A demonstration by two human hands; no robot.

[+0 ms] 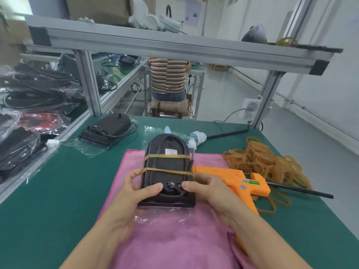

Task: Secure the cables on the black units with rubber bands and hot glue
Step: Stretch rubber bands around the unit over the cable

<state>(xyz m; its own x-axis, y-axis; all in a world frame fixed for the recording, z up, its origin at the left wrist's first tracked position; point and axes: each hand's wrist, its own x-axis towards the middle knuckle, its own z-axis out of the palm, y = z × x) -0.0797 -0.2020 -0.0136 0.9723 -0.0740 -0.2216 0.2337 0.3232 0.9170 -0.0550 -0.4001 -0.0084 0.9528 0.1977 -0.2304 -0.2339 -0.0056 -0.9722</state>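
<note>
Lying on a pink cloth [174, 239] spread over the green table [58, 181]: an oblong black plastic unit [165, 167], with one tan rubber band [167, 156] crossing its far half. Stretching a second tan rubber band [169, 171] across the middle, left hand [134, 193] and right hand [206, 189] both curling round the unit's near sides, thumbs pressing on top. Resting just right, touching the cloth: an orange hot glue gun [239, 183]. Piling farther right: loose tan rubber bands [266, 162].

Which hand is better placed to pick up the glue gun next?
Probably the right hand: the glue gun lies just beside it, right of the unit. The left hand is across the unit.
</note>
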